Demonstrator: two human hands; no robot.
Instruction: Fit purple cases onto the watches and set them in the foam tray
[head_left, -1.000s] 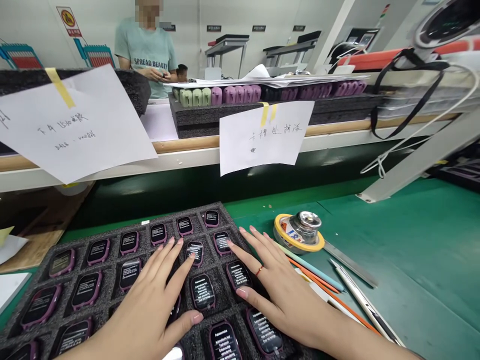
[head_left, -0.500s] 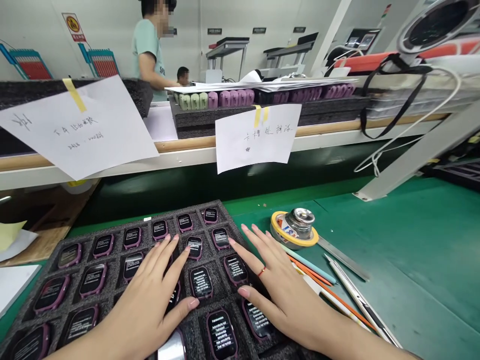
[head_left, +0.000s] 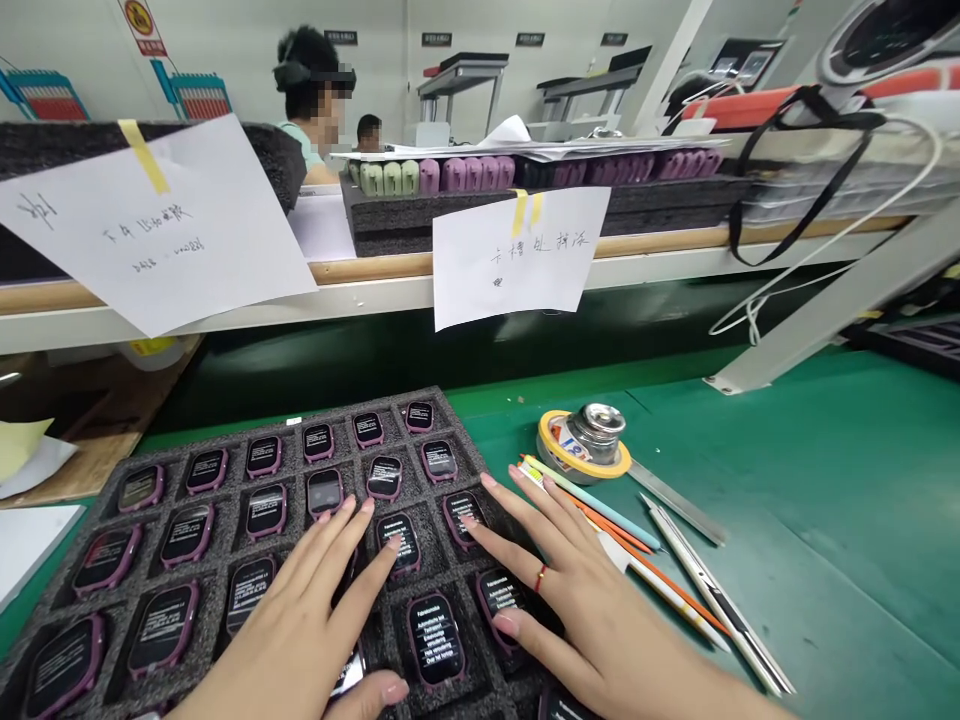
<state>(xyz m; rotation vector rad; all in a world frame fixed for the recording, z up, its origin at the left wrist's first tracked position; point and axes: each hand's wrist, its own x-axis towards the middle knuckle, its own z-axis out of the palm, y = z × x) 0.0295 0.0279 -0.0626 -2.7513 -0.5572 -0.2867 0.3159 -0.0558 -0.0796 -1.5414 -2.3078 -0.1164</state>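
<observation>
Purple-cased smartwatch bodies sit face up in the pockets of a dark foam tray point(head_left: 450, 418), their screens lit with lines of text. Over the tray's middle, my left hand point(head_left: 319, 590) is open, its index fingertip at the screen of one smartwatch point(head_left: 403, 565). My right hand point(head_left: 577, 580), fingers spread and a red ring on one, has its index fingertip at another smartwatch point(head_left: 459, 508) near the tray's right edge. Below that fingertip, a further smartwatch point(head_left: 495, 597) lies beside the right thumb. Neither hand holds anything. My left hand covers part of the tray.
Right of the tray lie a roll of yellow tape point(head_left: 577, 462) with a metal-topped jar, several pens point(head_left: 615, 515), a steel ruler point(head_left: 679, 502) and a white knife-like tool point(head_left: 712, 590). A shelf point(head_left: 375, 285) with taped notes crosses behind. A person point(head_left: 307, 110) is beyond it.
Both hands have shifted down toward me, the index fingertips moving to watches one row nearer. The view has tilted slightly, and the person behind the shelf has lowered.
</observation>
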